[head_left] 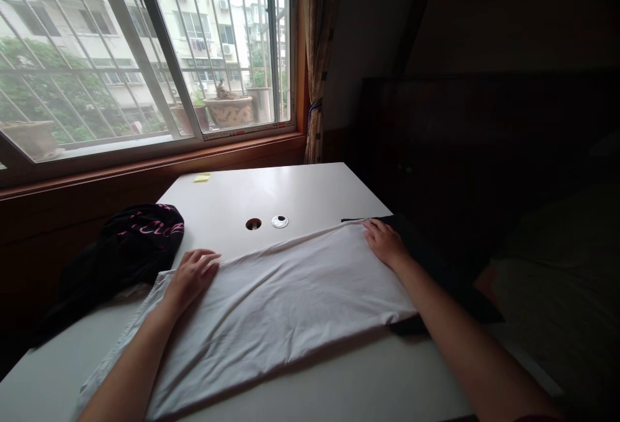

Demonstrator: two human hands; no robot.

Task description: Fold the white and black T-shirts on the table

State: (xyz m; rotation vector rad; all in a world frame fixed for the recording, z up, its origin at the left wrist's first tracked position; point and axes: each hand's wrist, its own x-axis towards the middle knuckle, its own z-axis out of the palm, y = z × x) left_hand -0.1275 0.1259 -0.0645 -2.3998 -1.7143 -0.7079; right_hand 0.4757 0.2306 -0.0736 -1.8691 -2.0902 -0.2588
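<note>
A white folded garment (290,299) lies lengthwise across the white table (310,183), with soft creases running over it. Near its left end, my left hand (192,276) rests on the cloth, fingers slightly curved and pointing right. My right hand (385,241) lies on the far right corner, its fingers spread along the garment's edge. Neither hand lifts the fabric. Dark cloth (436,267) sticks out from beneath and beyond the white garment's right end.
Black clothing with pink lettering (145,234) is heaped over the table's left edge. A round open hole (253,223) and a silver grommet (279,221) are set in the tabletop. A yellow paper slip (201,178) lies at the back, below a barred window (213,53).
</note>
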